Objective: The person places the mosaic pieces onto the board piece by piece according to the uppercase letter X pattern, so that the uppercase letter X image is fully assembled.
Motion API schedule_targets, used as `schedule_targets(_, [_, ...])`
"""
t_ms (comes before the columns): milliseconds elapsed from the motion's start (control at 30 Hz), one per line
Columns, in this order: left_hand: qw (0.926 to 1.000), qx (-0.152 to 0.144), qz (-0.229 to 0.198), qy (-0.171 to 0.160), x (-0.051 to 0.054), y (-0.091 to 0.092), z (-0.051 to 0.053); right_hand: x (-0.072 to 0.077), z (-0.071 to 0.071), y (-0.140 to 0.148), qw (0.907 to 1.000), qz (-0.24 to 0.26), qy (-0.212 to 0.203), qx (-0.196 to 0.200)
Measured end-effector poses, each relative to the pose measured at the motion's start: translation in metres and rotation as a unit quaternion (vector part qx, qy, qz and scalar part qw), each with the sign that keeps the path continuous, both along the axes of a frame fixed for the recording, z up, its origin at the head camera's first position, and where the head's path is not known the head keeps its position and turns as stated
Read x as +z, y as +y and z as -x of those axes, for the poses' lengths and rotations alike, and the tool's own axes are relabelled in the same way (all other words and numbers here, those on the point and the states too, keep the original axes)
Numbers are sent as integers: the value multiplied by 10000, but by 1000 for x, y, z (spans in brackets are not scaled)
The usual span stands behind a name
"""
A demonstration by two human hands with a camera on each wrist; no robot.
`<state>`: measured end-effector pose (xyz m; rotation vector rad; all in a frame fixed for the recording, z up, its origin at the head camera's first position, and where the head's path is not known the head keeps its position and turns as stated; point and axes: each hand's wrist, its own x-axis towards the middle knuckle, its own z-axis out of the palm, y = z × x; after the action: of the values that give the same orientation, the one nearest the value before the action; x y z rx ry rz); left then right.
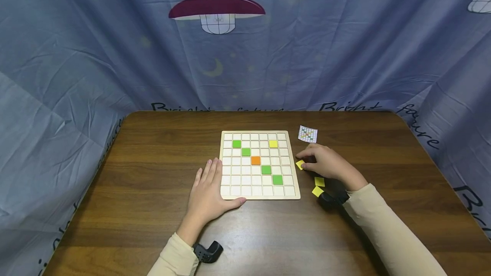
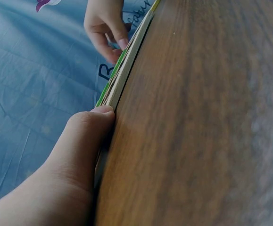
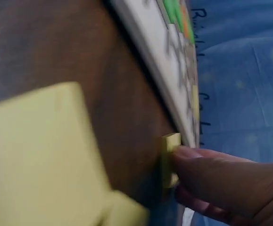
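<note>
A square white-gridded board [image 1: 251, 191] lies on the table, with green tiles [image 1: 266, 170], one orange tile [image 1: 255, 160] and one yellow tile [image 1: 273, 144] in its cells. My left hand [image 1: 209, 191] rests flat against the board's left side, fingers straight, its thumb [image 2: 91, 125] along the front edge. Just off the right edge, my right hand [image 1: 326, 163] holds a loose yellow tile [image 3: 170, 157] at its fingertips, the thumb on one face; the far fingers are partly hidden. Two more yellow tiles [image 1: 319, 182] lie near the right wrist.
A small card with a printed coloured grid [image 1: 308, 134] lies beyond the right hand. The brown wooden table [image 1: 153, 161] ends at a blue printed curtain [image 1: 291, 63]. Black wrist cameras [image 1: 208, 252] sit on both wrists.
</note>
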<state>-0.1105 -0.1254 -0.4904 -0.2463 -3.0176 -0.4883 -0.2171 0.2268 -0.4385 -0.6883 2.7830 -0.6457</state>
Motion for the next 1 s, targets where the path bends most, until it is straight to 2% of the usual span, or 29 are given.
schedule_targets(300, [10000, 14, 43, -39, 0, -1, 0, -6, 0, 1, 9977, 495, -324, -332])
schedule_targets(467, [10000, 22, 25, -56, 0, -1, 0, -4, 5, -7, 9963, 664, -102, -537])
schedule_targets(667, [10000, 19, 30, -74, 0, -1, 0, 1, 12, -28, 9935, 865, 121, -731])
schedule_targets(833, [10000, 17, 20, -58, 0, -1, 1, 2, 20, -48, 9917, 1063, -24, -725])
schedule_targets(1000, [10000, 24, -13, -49, 0, 0, 1, 0, 23, -71, 9923, 1058, -135, -631])
